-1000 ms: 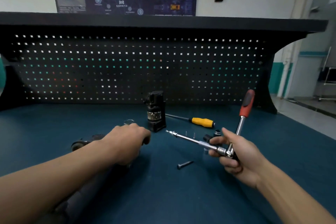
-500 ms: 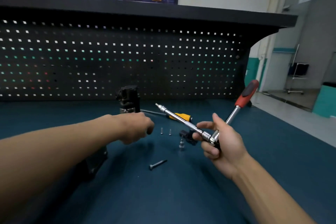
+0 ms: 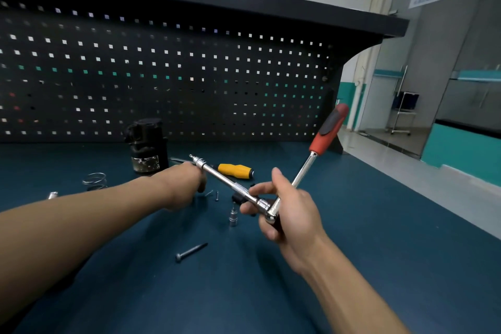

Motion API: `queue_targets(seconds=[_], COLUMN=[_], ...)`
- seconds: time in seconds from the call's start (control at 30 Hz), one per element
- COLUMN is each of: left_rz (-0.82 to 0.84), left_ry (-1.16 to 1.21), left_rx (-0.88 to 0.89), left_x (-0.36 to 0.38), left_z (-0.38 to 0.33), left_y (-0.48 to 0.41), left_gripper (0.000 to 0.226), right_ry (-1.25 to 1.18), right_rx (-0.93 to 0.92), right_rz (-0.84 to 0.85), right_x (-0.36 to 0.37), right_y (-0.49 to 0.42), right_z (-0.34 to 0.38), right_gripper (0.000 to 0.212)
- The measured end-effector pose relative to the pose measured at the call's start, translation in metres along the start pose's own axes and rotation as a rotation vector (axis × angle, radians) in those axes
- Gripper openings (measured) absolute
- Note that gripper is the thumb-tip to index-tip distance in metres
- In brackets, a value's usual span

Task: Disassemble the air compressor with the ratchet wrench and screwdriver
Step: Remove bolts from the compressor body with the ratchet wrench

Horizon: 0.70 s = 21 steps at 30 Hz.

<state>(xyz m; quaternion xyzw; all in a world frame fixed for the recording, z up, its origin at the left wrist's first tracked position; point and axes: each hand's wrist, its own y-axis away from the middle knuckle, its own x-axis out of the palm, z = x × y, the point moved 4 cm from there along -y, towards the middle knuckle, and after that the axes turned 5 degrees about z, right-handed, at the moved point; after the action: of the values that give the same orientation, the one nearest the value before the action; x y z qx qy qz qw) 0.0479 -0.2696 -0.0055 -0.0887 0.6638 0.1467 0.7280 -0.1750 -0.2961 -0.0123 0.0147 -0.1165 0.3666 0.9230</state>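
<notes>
My right hand point(image 3: 287, 214) grips the head of the ratchet wrench point(image 3: 301, 173), whose red and black handle points up and to the right. A chrome extension bar point(image 3: 230, 184) runs from the head up and to the left. My left hand point(image 3: 184, 187), fingers curled, is at the bar's far tip; its fingers are hidden behind the back of the hand. The black air compressor part point(image 3: 146, 146) stands upright by the pegboard. Behind the bar lies the yellow-handled screwdriver point(image 3: 235, 171).
On the blue bench point(image 3: 379, 238) lie a long bolt point(image 3: 191, 251), an upright socket point(image 3: 233, 217), small screws point(image 3: 217, 195), a coil spring point(image 3: 95, 180) and a small silver piece point(image 3: 53, 195). A black pegboard point(image 3: 189, 76) closes the back. The bench's right edge borders a walkway.
My left hand has left the part near the bench's left and moved right, up to the extension bar's tip. The right hand has raised the wrench a little. The view has turned right.
</notes>
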Motion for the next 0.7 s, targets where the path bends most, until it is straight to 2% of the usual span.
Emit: queue_targets(seconds=[0.2, 0.3, 0.43, 0.5, 0.6, 0.7], left_rz=[-0.032, -0.011, 0.045, 0.093, 0.270, 0.260], left_ry=[0.115, 0.062, -0.045, -0.021, 0.096, 0.130], left_rx=[-0.014, -0.011, -0.103, -0.121, -0.152, -0.184], left_x=[-0.002, -0.008, -0.028, -0.033, -0.024, -0.017], left_z=[0.008, 0.021, 0.062, 0.079, 0.088, 0.091], left_y=[0.008, 0.022, 0.065, 0.093, 0.131, 0.155], left_gripper=[0.031, 0.033, 0.026, 0.027, 0.048, 0.074], right_ry=[0.022, 0.044, 0.105, 0.140, 0.230, 0.328], right_rx=[-0.015, -0.021, 0.003, 0.035, 0.094, 0.133], right_rz=[-0.019, -0.014, 0.037, 0.077, 0.142, 0.199], right_x=[-0.003, -0.006, -0.004, 0.000, 0.010, 0.024], right_y=[0.000, 0.002, 0.002, 0.003, 0.005, 0.010], right_z=[0.003, 0.004, 0.003, 0.001, -0.006, -0.014], right_gripper=[0.050, 0.049, 0.049, 0.047, 0.043, 0.040])
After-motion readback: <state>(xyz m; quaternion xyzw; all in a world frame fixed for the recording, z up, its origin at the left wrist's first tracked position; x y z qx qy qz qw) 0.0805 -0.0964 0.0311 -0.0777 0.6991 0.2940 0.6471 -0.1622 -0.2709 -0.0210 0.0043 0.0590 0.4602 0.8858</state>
